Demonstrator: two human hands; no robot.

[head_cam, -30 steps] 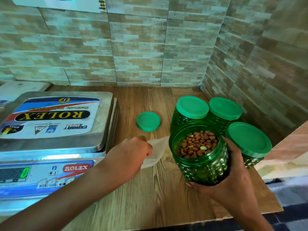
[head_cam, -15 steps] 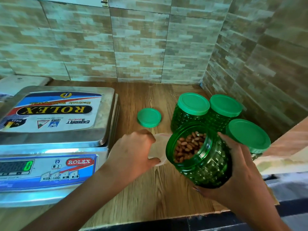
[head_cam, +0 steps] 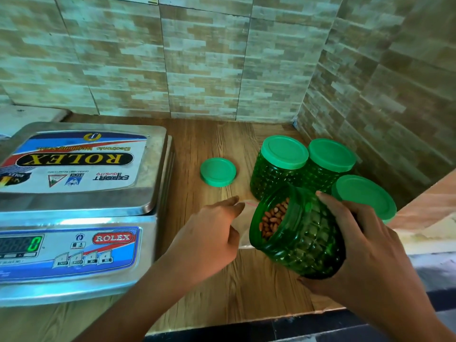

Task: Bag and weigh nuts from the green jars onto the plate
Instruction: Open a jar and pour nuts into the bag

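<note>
My right hand (head_cam: 365,245) is clamped round the open jar (head_cam: 303,238), which is tipped left so its mouth, with brown nuts (head_cam: 271,220) showing inside, faces the clear bag (head_cam: 244,233). My left hand (head_cam: 207,233) pinches that bag's edge just left of the jar, low over the wooden counter (head_cam: 222,287). The loose lid (head_cam: 218,172) lies farther back. The scale (head_cam: 74,206) sits at the left, reading 0.

L hand (head_cam: 209,233): back up, forearm in from lower left; thumb + fingers pinch clear bag (head_cam: 243,234) at its right side.
R hand (head_cam: 365,248): forearm in from lower right; fingers curled round green jar (head_cam: 301,238), mouth tipped toward L hand.
</note>
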